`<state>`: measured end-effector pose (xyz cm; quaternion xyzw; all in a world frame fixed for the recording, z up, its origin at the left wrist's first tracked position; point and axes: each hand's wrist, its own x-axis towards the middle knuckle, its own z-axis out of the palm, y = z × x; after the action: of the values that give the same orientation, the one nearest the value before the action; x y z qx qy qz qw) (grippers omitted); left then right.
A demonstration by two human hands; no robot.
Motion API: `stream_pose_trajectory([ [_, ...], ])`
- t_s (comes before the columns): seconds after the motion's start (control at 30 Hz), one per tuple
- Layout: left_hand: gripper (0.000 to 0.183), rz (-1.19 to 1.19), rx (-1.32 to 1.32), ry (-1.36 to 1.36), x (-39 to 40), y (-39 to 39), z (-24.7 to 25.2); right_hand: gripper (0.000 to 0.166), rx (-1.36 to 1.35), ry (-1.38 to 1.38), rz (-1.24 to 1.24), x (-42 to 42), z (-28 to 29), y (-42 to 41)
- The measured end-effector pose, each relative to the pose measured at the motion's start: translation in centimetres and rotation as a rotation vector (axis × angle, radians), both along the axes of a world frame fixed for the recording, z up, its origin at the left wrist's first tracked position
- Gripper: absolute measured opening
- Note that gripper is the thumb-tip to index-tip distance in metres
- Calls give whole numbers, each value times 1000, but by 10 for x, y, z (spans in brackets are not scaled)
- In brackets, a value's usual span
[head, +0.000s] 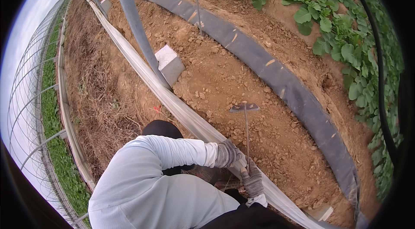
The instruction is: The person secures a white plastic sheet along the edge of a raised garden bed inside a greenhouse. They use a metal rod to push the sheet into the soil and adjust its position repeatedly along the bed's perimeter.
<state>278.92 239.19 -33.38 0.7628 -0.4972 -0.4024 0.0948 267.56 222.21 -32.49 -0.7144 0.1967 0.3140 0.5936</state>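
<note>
My right hand [252, 182], in a grey knitted glove, is closed around the handle of a small hoe [247, 131]. Its thin metal shank runs away from me to a wide flat blade [236, 108] resting on loose brown soil. My left hand [227, 153], gloved alike and in a white sleeve, curls over a long gathered strip of whitish plastic film [194, 122] beside the hoe handle. Whether its fingers grip the film is hidden. The film passes beneath both hands, along the foot of the greenhouse frame.
A grey metal hoop post [136, 31] stands beside a concrete block [170, 63]. Beyond the soil strip, a dark sheet band [240, 41] curves along leafy green plants [324, 18]. Dry weeds [100, 83] cover ground left of the film. Another hoop frame [35, 66] rises farther left.
</note>
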Motion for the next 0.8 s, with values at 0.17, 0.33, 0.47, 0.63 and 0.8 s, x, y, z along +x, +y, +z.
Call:
stream_pose_trajectory([
  [0.17,40,46,188,41,5,-17,35,52,189,43,-169,13,37,19],
  [0.33,53,132,234,30,-3,-4,44,53,234,105,-285,11,50,37],
  [0.47,54,307,183,55,-14,10,53,51,196,301,-354,1,45,53],
  [0.63,38,736,-90,125,-55,31,39,48,151,247,-386,-3,60,62],
  [0.8,18,1286,-212,345,-98,60,58,43,-81,-29,-315,4,40,41],
])
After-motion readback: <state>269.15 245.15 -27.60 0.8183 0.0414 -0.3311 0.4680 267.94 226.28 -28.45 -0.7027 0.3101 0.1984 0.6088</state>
